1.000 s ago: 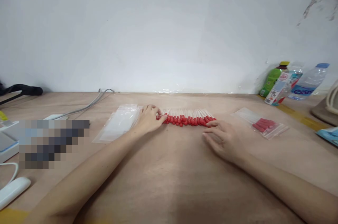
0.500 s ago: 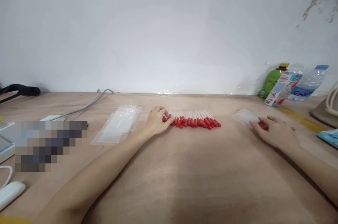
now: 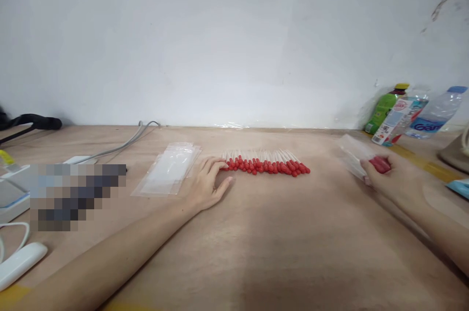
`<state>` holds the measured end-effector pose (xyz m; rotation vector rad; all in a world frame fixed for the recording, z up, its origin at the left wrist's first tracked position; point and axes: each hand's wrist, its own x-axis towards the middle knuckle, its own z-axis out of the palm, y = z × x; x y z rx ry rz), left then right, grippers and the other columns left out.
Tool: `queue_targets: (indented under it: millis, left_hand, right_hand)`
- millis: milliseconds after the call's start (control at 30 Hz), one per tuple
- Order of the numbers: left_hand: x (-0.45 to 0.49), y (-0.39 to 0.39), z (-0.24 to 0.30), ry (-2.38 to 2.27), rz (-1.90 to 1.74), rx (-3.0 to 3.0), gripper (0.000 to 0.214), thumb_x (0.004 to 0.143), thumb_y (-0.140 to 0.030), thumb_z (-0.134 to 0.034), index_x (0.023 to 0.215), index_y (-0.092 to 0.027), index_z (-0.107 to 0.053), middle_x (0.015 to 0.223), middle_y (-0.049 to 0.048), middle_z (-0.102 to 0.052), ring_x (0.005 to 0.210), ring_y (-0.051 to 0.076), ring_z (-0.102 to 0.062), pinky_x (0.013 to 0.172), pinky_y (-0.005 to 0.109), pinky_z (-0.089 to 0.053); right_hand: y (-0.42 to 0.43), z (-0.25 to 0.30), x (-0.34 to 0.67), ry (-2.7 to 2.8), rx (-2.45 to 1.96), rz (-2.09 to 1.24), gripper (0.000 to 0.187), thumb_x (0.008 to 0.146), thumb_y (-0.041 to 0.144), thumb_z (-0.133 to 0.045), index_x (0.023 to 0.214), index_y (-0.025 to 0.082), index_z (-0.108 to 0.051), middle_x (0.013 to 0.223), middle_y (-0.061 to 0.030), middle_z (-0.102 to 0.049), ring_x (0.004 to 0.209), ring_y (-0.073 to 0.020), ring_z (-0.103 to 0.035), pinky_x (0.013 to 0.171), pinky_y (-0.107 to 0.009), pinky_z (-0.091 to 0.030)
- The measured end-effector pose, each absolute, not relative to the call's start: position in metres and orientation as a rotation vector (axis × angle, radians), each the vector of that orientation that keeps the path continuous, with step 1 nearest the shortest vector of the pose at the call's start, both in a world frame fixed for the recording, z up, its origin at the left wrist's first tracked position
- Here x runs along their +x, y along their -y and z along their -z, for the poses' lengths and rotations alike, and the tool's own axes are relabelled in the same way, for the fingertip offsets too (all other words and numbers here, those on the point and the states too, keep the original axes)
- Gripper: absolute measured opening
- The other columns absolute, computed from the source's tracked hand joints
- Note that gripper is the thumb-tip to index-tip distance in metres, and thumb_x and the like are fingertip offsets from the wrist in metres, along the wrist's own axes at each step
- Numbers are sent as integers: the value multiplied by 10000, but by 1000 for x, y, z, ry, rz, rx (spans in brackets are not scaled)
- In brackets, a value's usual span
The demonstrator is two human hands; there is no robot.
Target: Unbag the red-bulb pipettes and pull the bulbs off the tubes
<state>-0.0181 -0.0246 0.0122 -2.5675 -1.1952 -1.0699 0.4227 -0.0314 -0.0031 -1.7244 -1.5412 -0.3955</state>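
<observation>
Several red-tipped white sticks (image 3: 269, 165) lie side by side in a row across the middle of the table, red ends toward me. My left hand (image 3: 207, 184) rests at the row's left end, thumb apart from the fingers, fingertips by the nearest red tips. Over on the right, my right hand (image 3: 394, 179) is closed around a clear plastic bag (image 3: 353, 154) with red ends showing in it. The bag is tilted up off the table. To the left of my left hand lies a loose stack of clear, flat plastic bags (image 3: 166, 169).
Bottles (image 3: 384, 110) and a printed carton (image 3: 395, 120) stand at the back right by the wall. A beige bag (image 3: 454, 154) and a blue packet (image 3: 458, 188) sit at the right edge. Grey cables (image 3: 128, 144), a white device (image 3: 24, 262) and a blurred-out patch (image 3: 78, 193) are on the left.
My right hand has closed around the bag with the red ends and raised it from the table. My left hand has drawn slightly back left, its thumb leaving the sticks.
</observation>
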Motion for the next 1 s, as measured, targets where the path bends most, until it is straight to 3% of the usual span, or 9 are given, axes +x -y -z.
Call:
queue_targets:
  millis: [100, 167, 367, 567, 633, 733, 867, 1000]
  left_hand:
    - [-17, 26, -13, 1158, 1104, -2569, 193, 822, -264, -489, 999, -187, -486, 1069, 70, -523, 1046, 204, -453, 932, 378, -367]
    - [-16, 26, -13, 1148, 1148, -2568, 180, 829, -260, -477, 993, -186, -490, 1058, 73, -531, 1042, 204, -461, 929, 382, -372]
    - [-15, 33, -12, 1095, 1379, -2624, 187, 869, -245, -380, 1019, -185, -472, 1066, 97, -533, 1055, 212, -475, 922, 406, -388]
    - [-6, 59, -15, 870, 1258, -2943, 180, 848, -223, -437, 999, -168, -518, 1080, 102, -531, 1046, 198, -499, 912, 353, -416]
    - [0, 66, -15, 818, 1118, -3070, 200, 837, -235, -474, 1014, -169, -540, 1097, 98, -537, 1043, 189, -513, 912, 324, -425]
    - [7, 69, -13, 813, 883, -3222, 336, 840, -283, -489, 1164, -197, -499, 1231, 103, -493, 1124, 202, -484, 951, 338, -410]
    - [10, 66, -13, 823, 652, -3283, 473, 842, -341, -493, 1295, -255, -387, 1351, 87, -401, 1224, 228, -399, 1001, 418, -356]
    - [8, 63, -14, 807, 560, -3291, 485, 854, -353, -473, 1316, -262, -358, 1377, 74, -362, 1257, 218, -354, 1025, 422, -327]
  right_hand:
    - [49, -16, 378, 1482, -1604, 350, 207, 801, 422, -473, 891, 242, -524, 763, -81, -580, 688, -235, -549, 597, -343, -401]
    - [61, -22, 342, 1544, -1459, 298, 228, 774, 424, -523, 895, 230, -526, 738, -55, -569, 660, -217, -544, 592, -334, -418]
    - [87, -10, 242, 2302, -936, -278, 220, 798, 288, -515, 999, 203, -545, 917, -75, -570, 810, -172, -544, 706, -293, -456]
    - [71, -2, 212, 2363, -851, -207, 429, 756, 414, -578, 1116, 192, -509, 1068, -103, -524, 972, -224, -491, 826, -379, -410]
    - [67, 1, 216, 2288, -911, -100, 336, 789, 401, -540, 1053, 194, -541, 1029, -101, -539, 959, -226, -494, 812, -387, -401]
    - [65, 7, 230, 2146, -1093, -29, 195, 826, 358, -484, 834, 184, -572, 804, -63, -565, 772, -184, -523, 688, -331, -409]
    - [66, 13, 245, 2096, -1317, -134, 297, 837, 389, -447, 633, 188, -525, 634, -18, -543, 615, -149, -498, 556, -274, -366]
    - [66, 10, 245, 2104, -1342, -343, 364, 845, 419, -419, 610, 190, -578, 604, -7, -564, 604, -144, -507, 560, -266, -382]
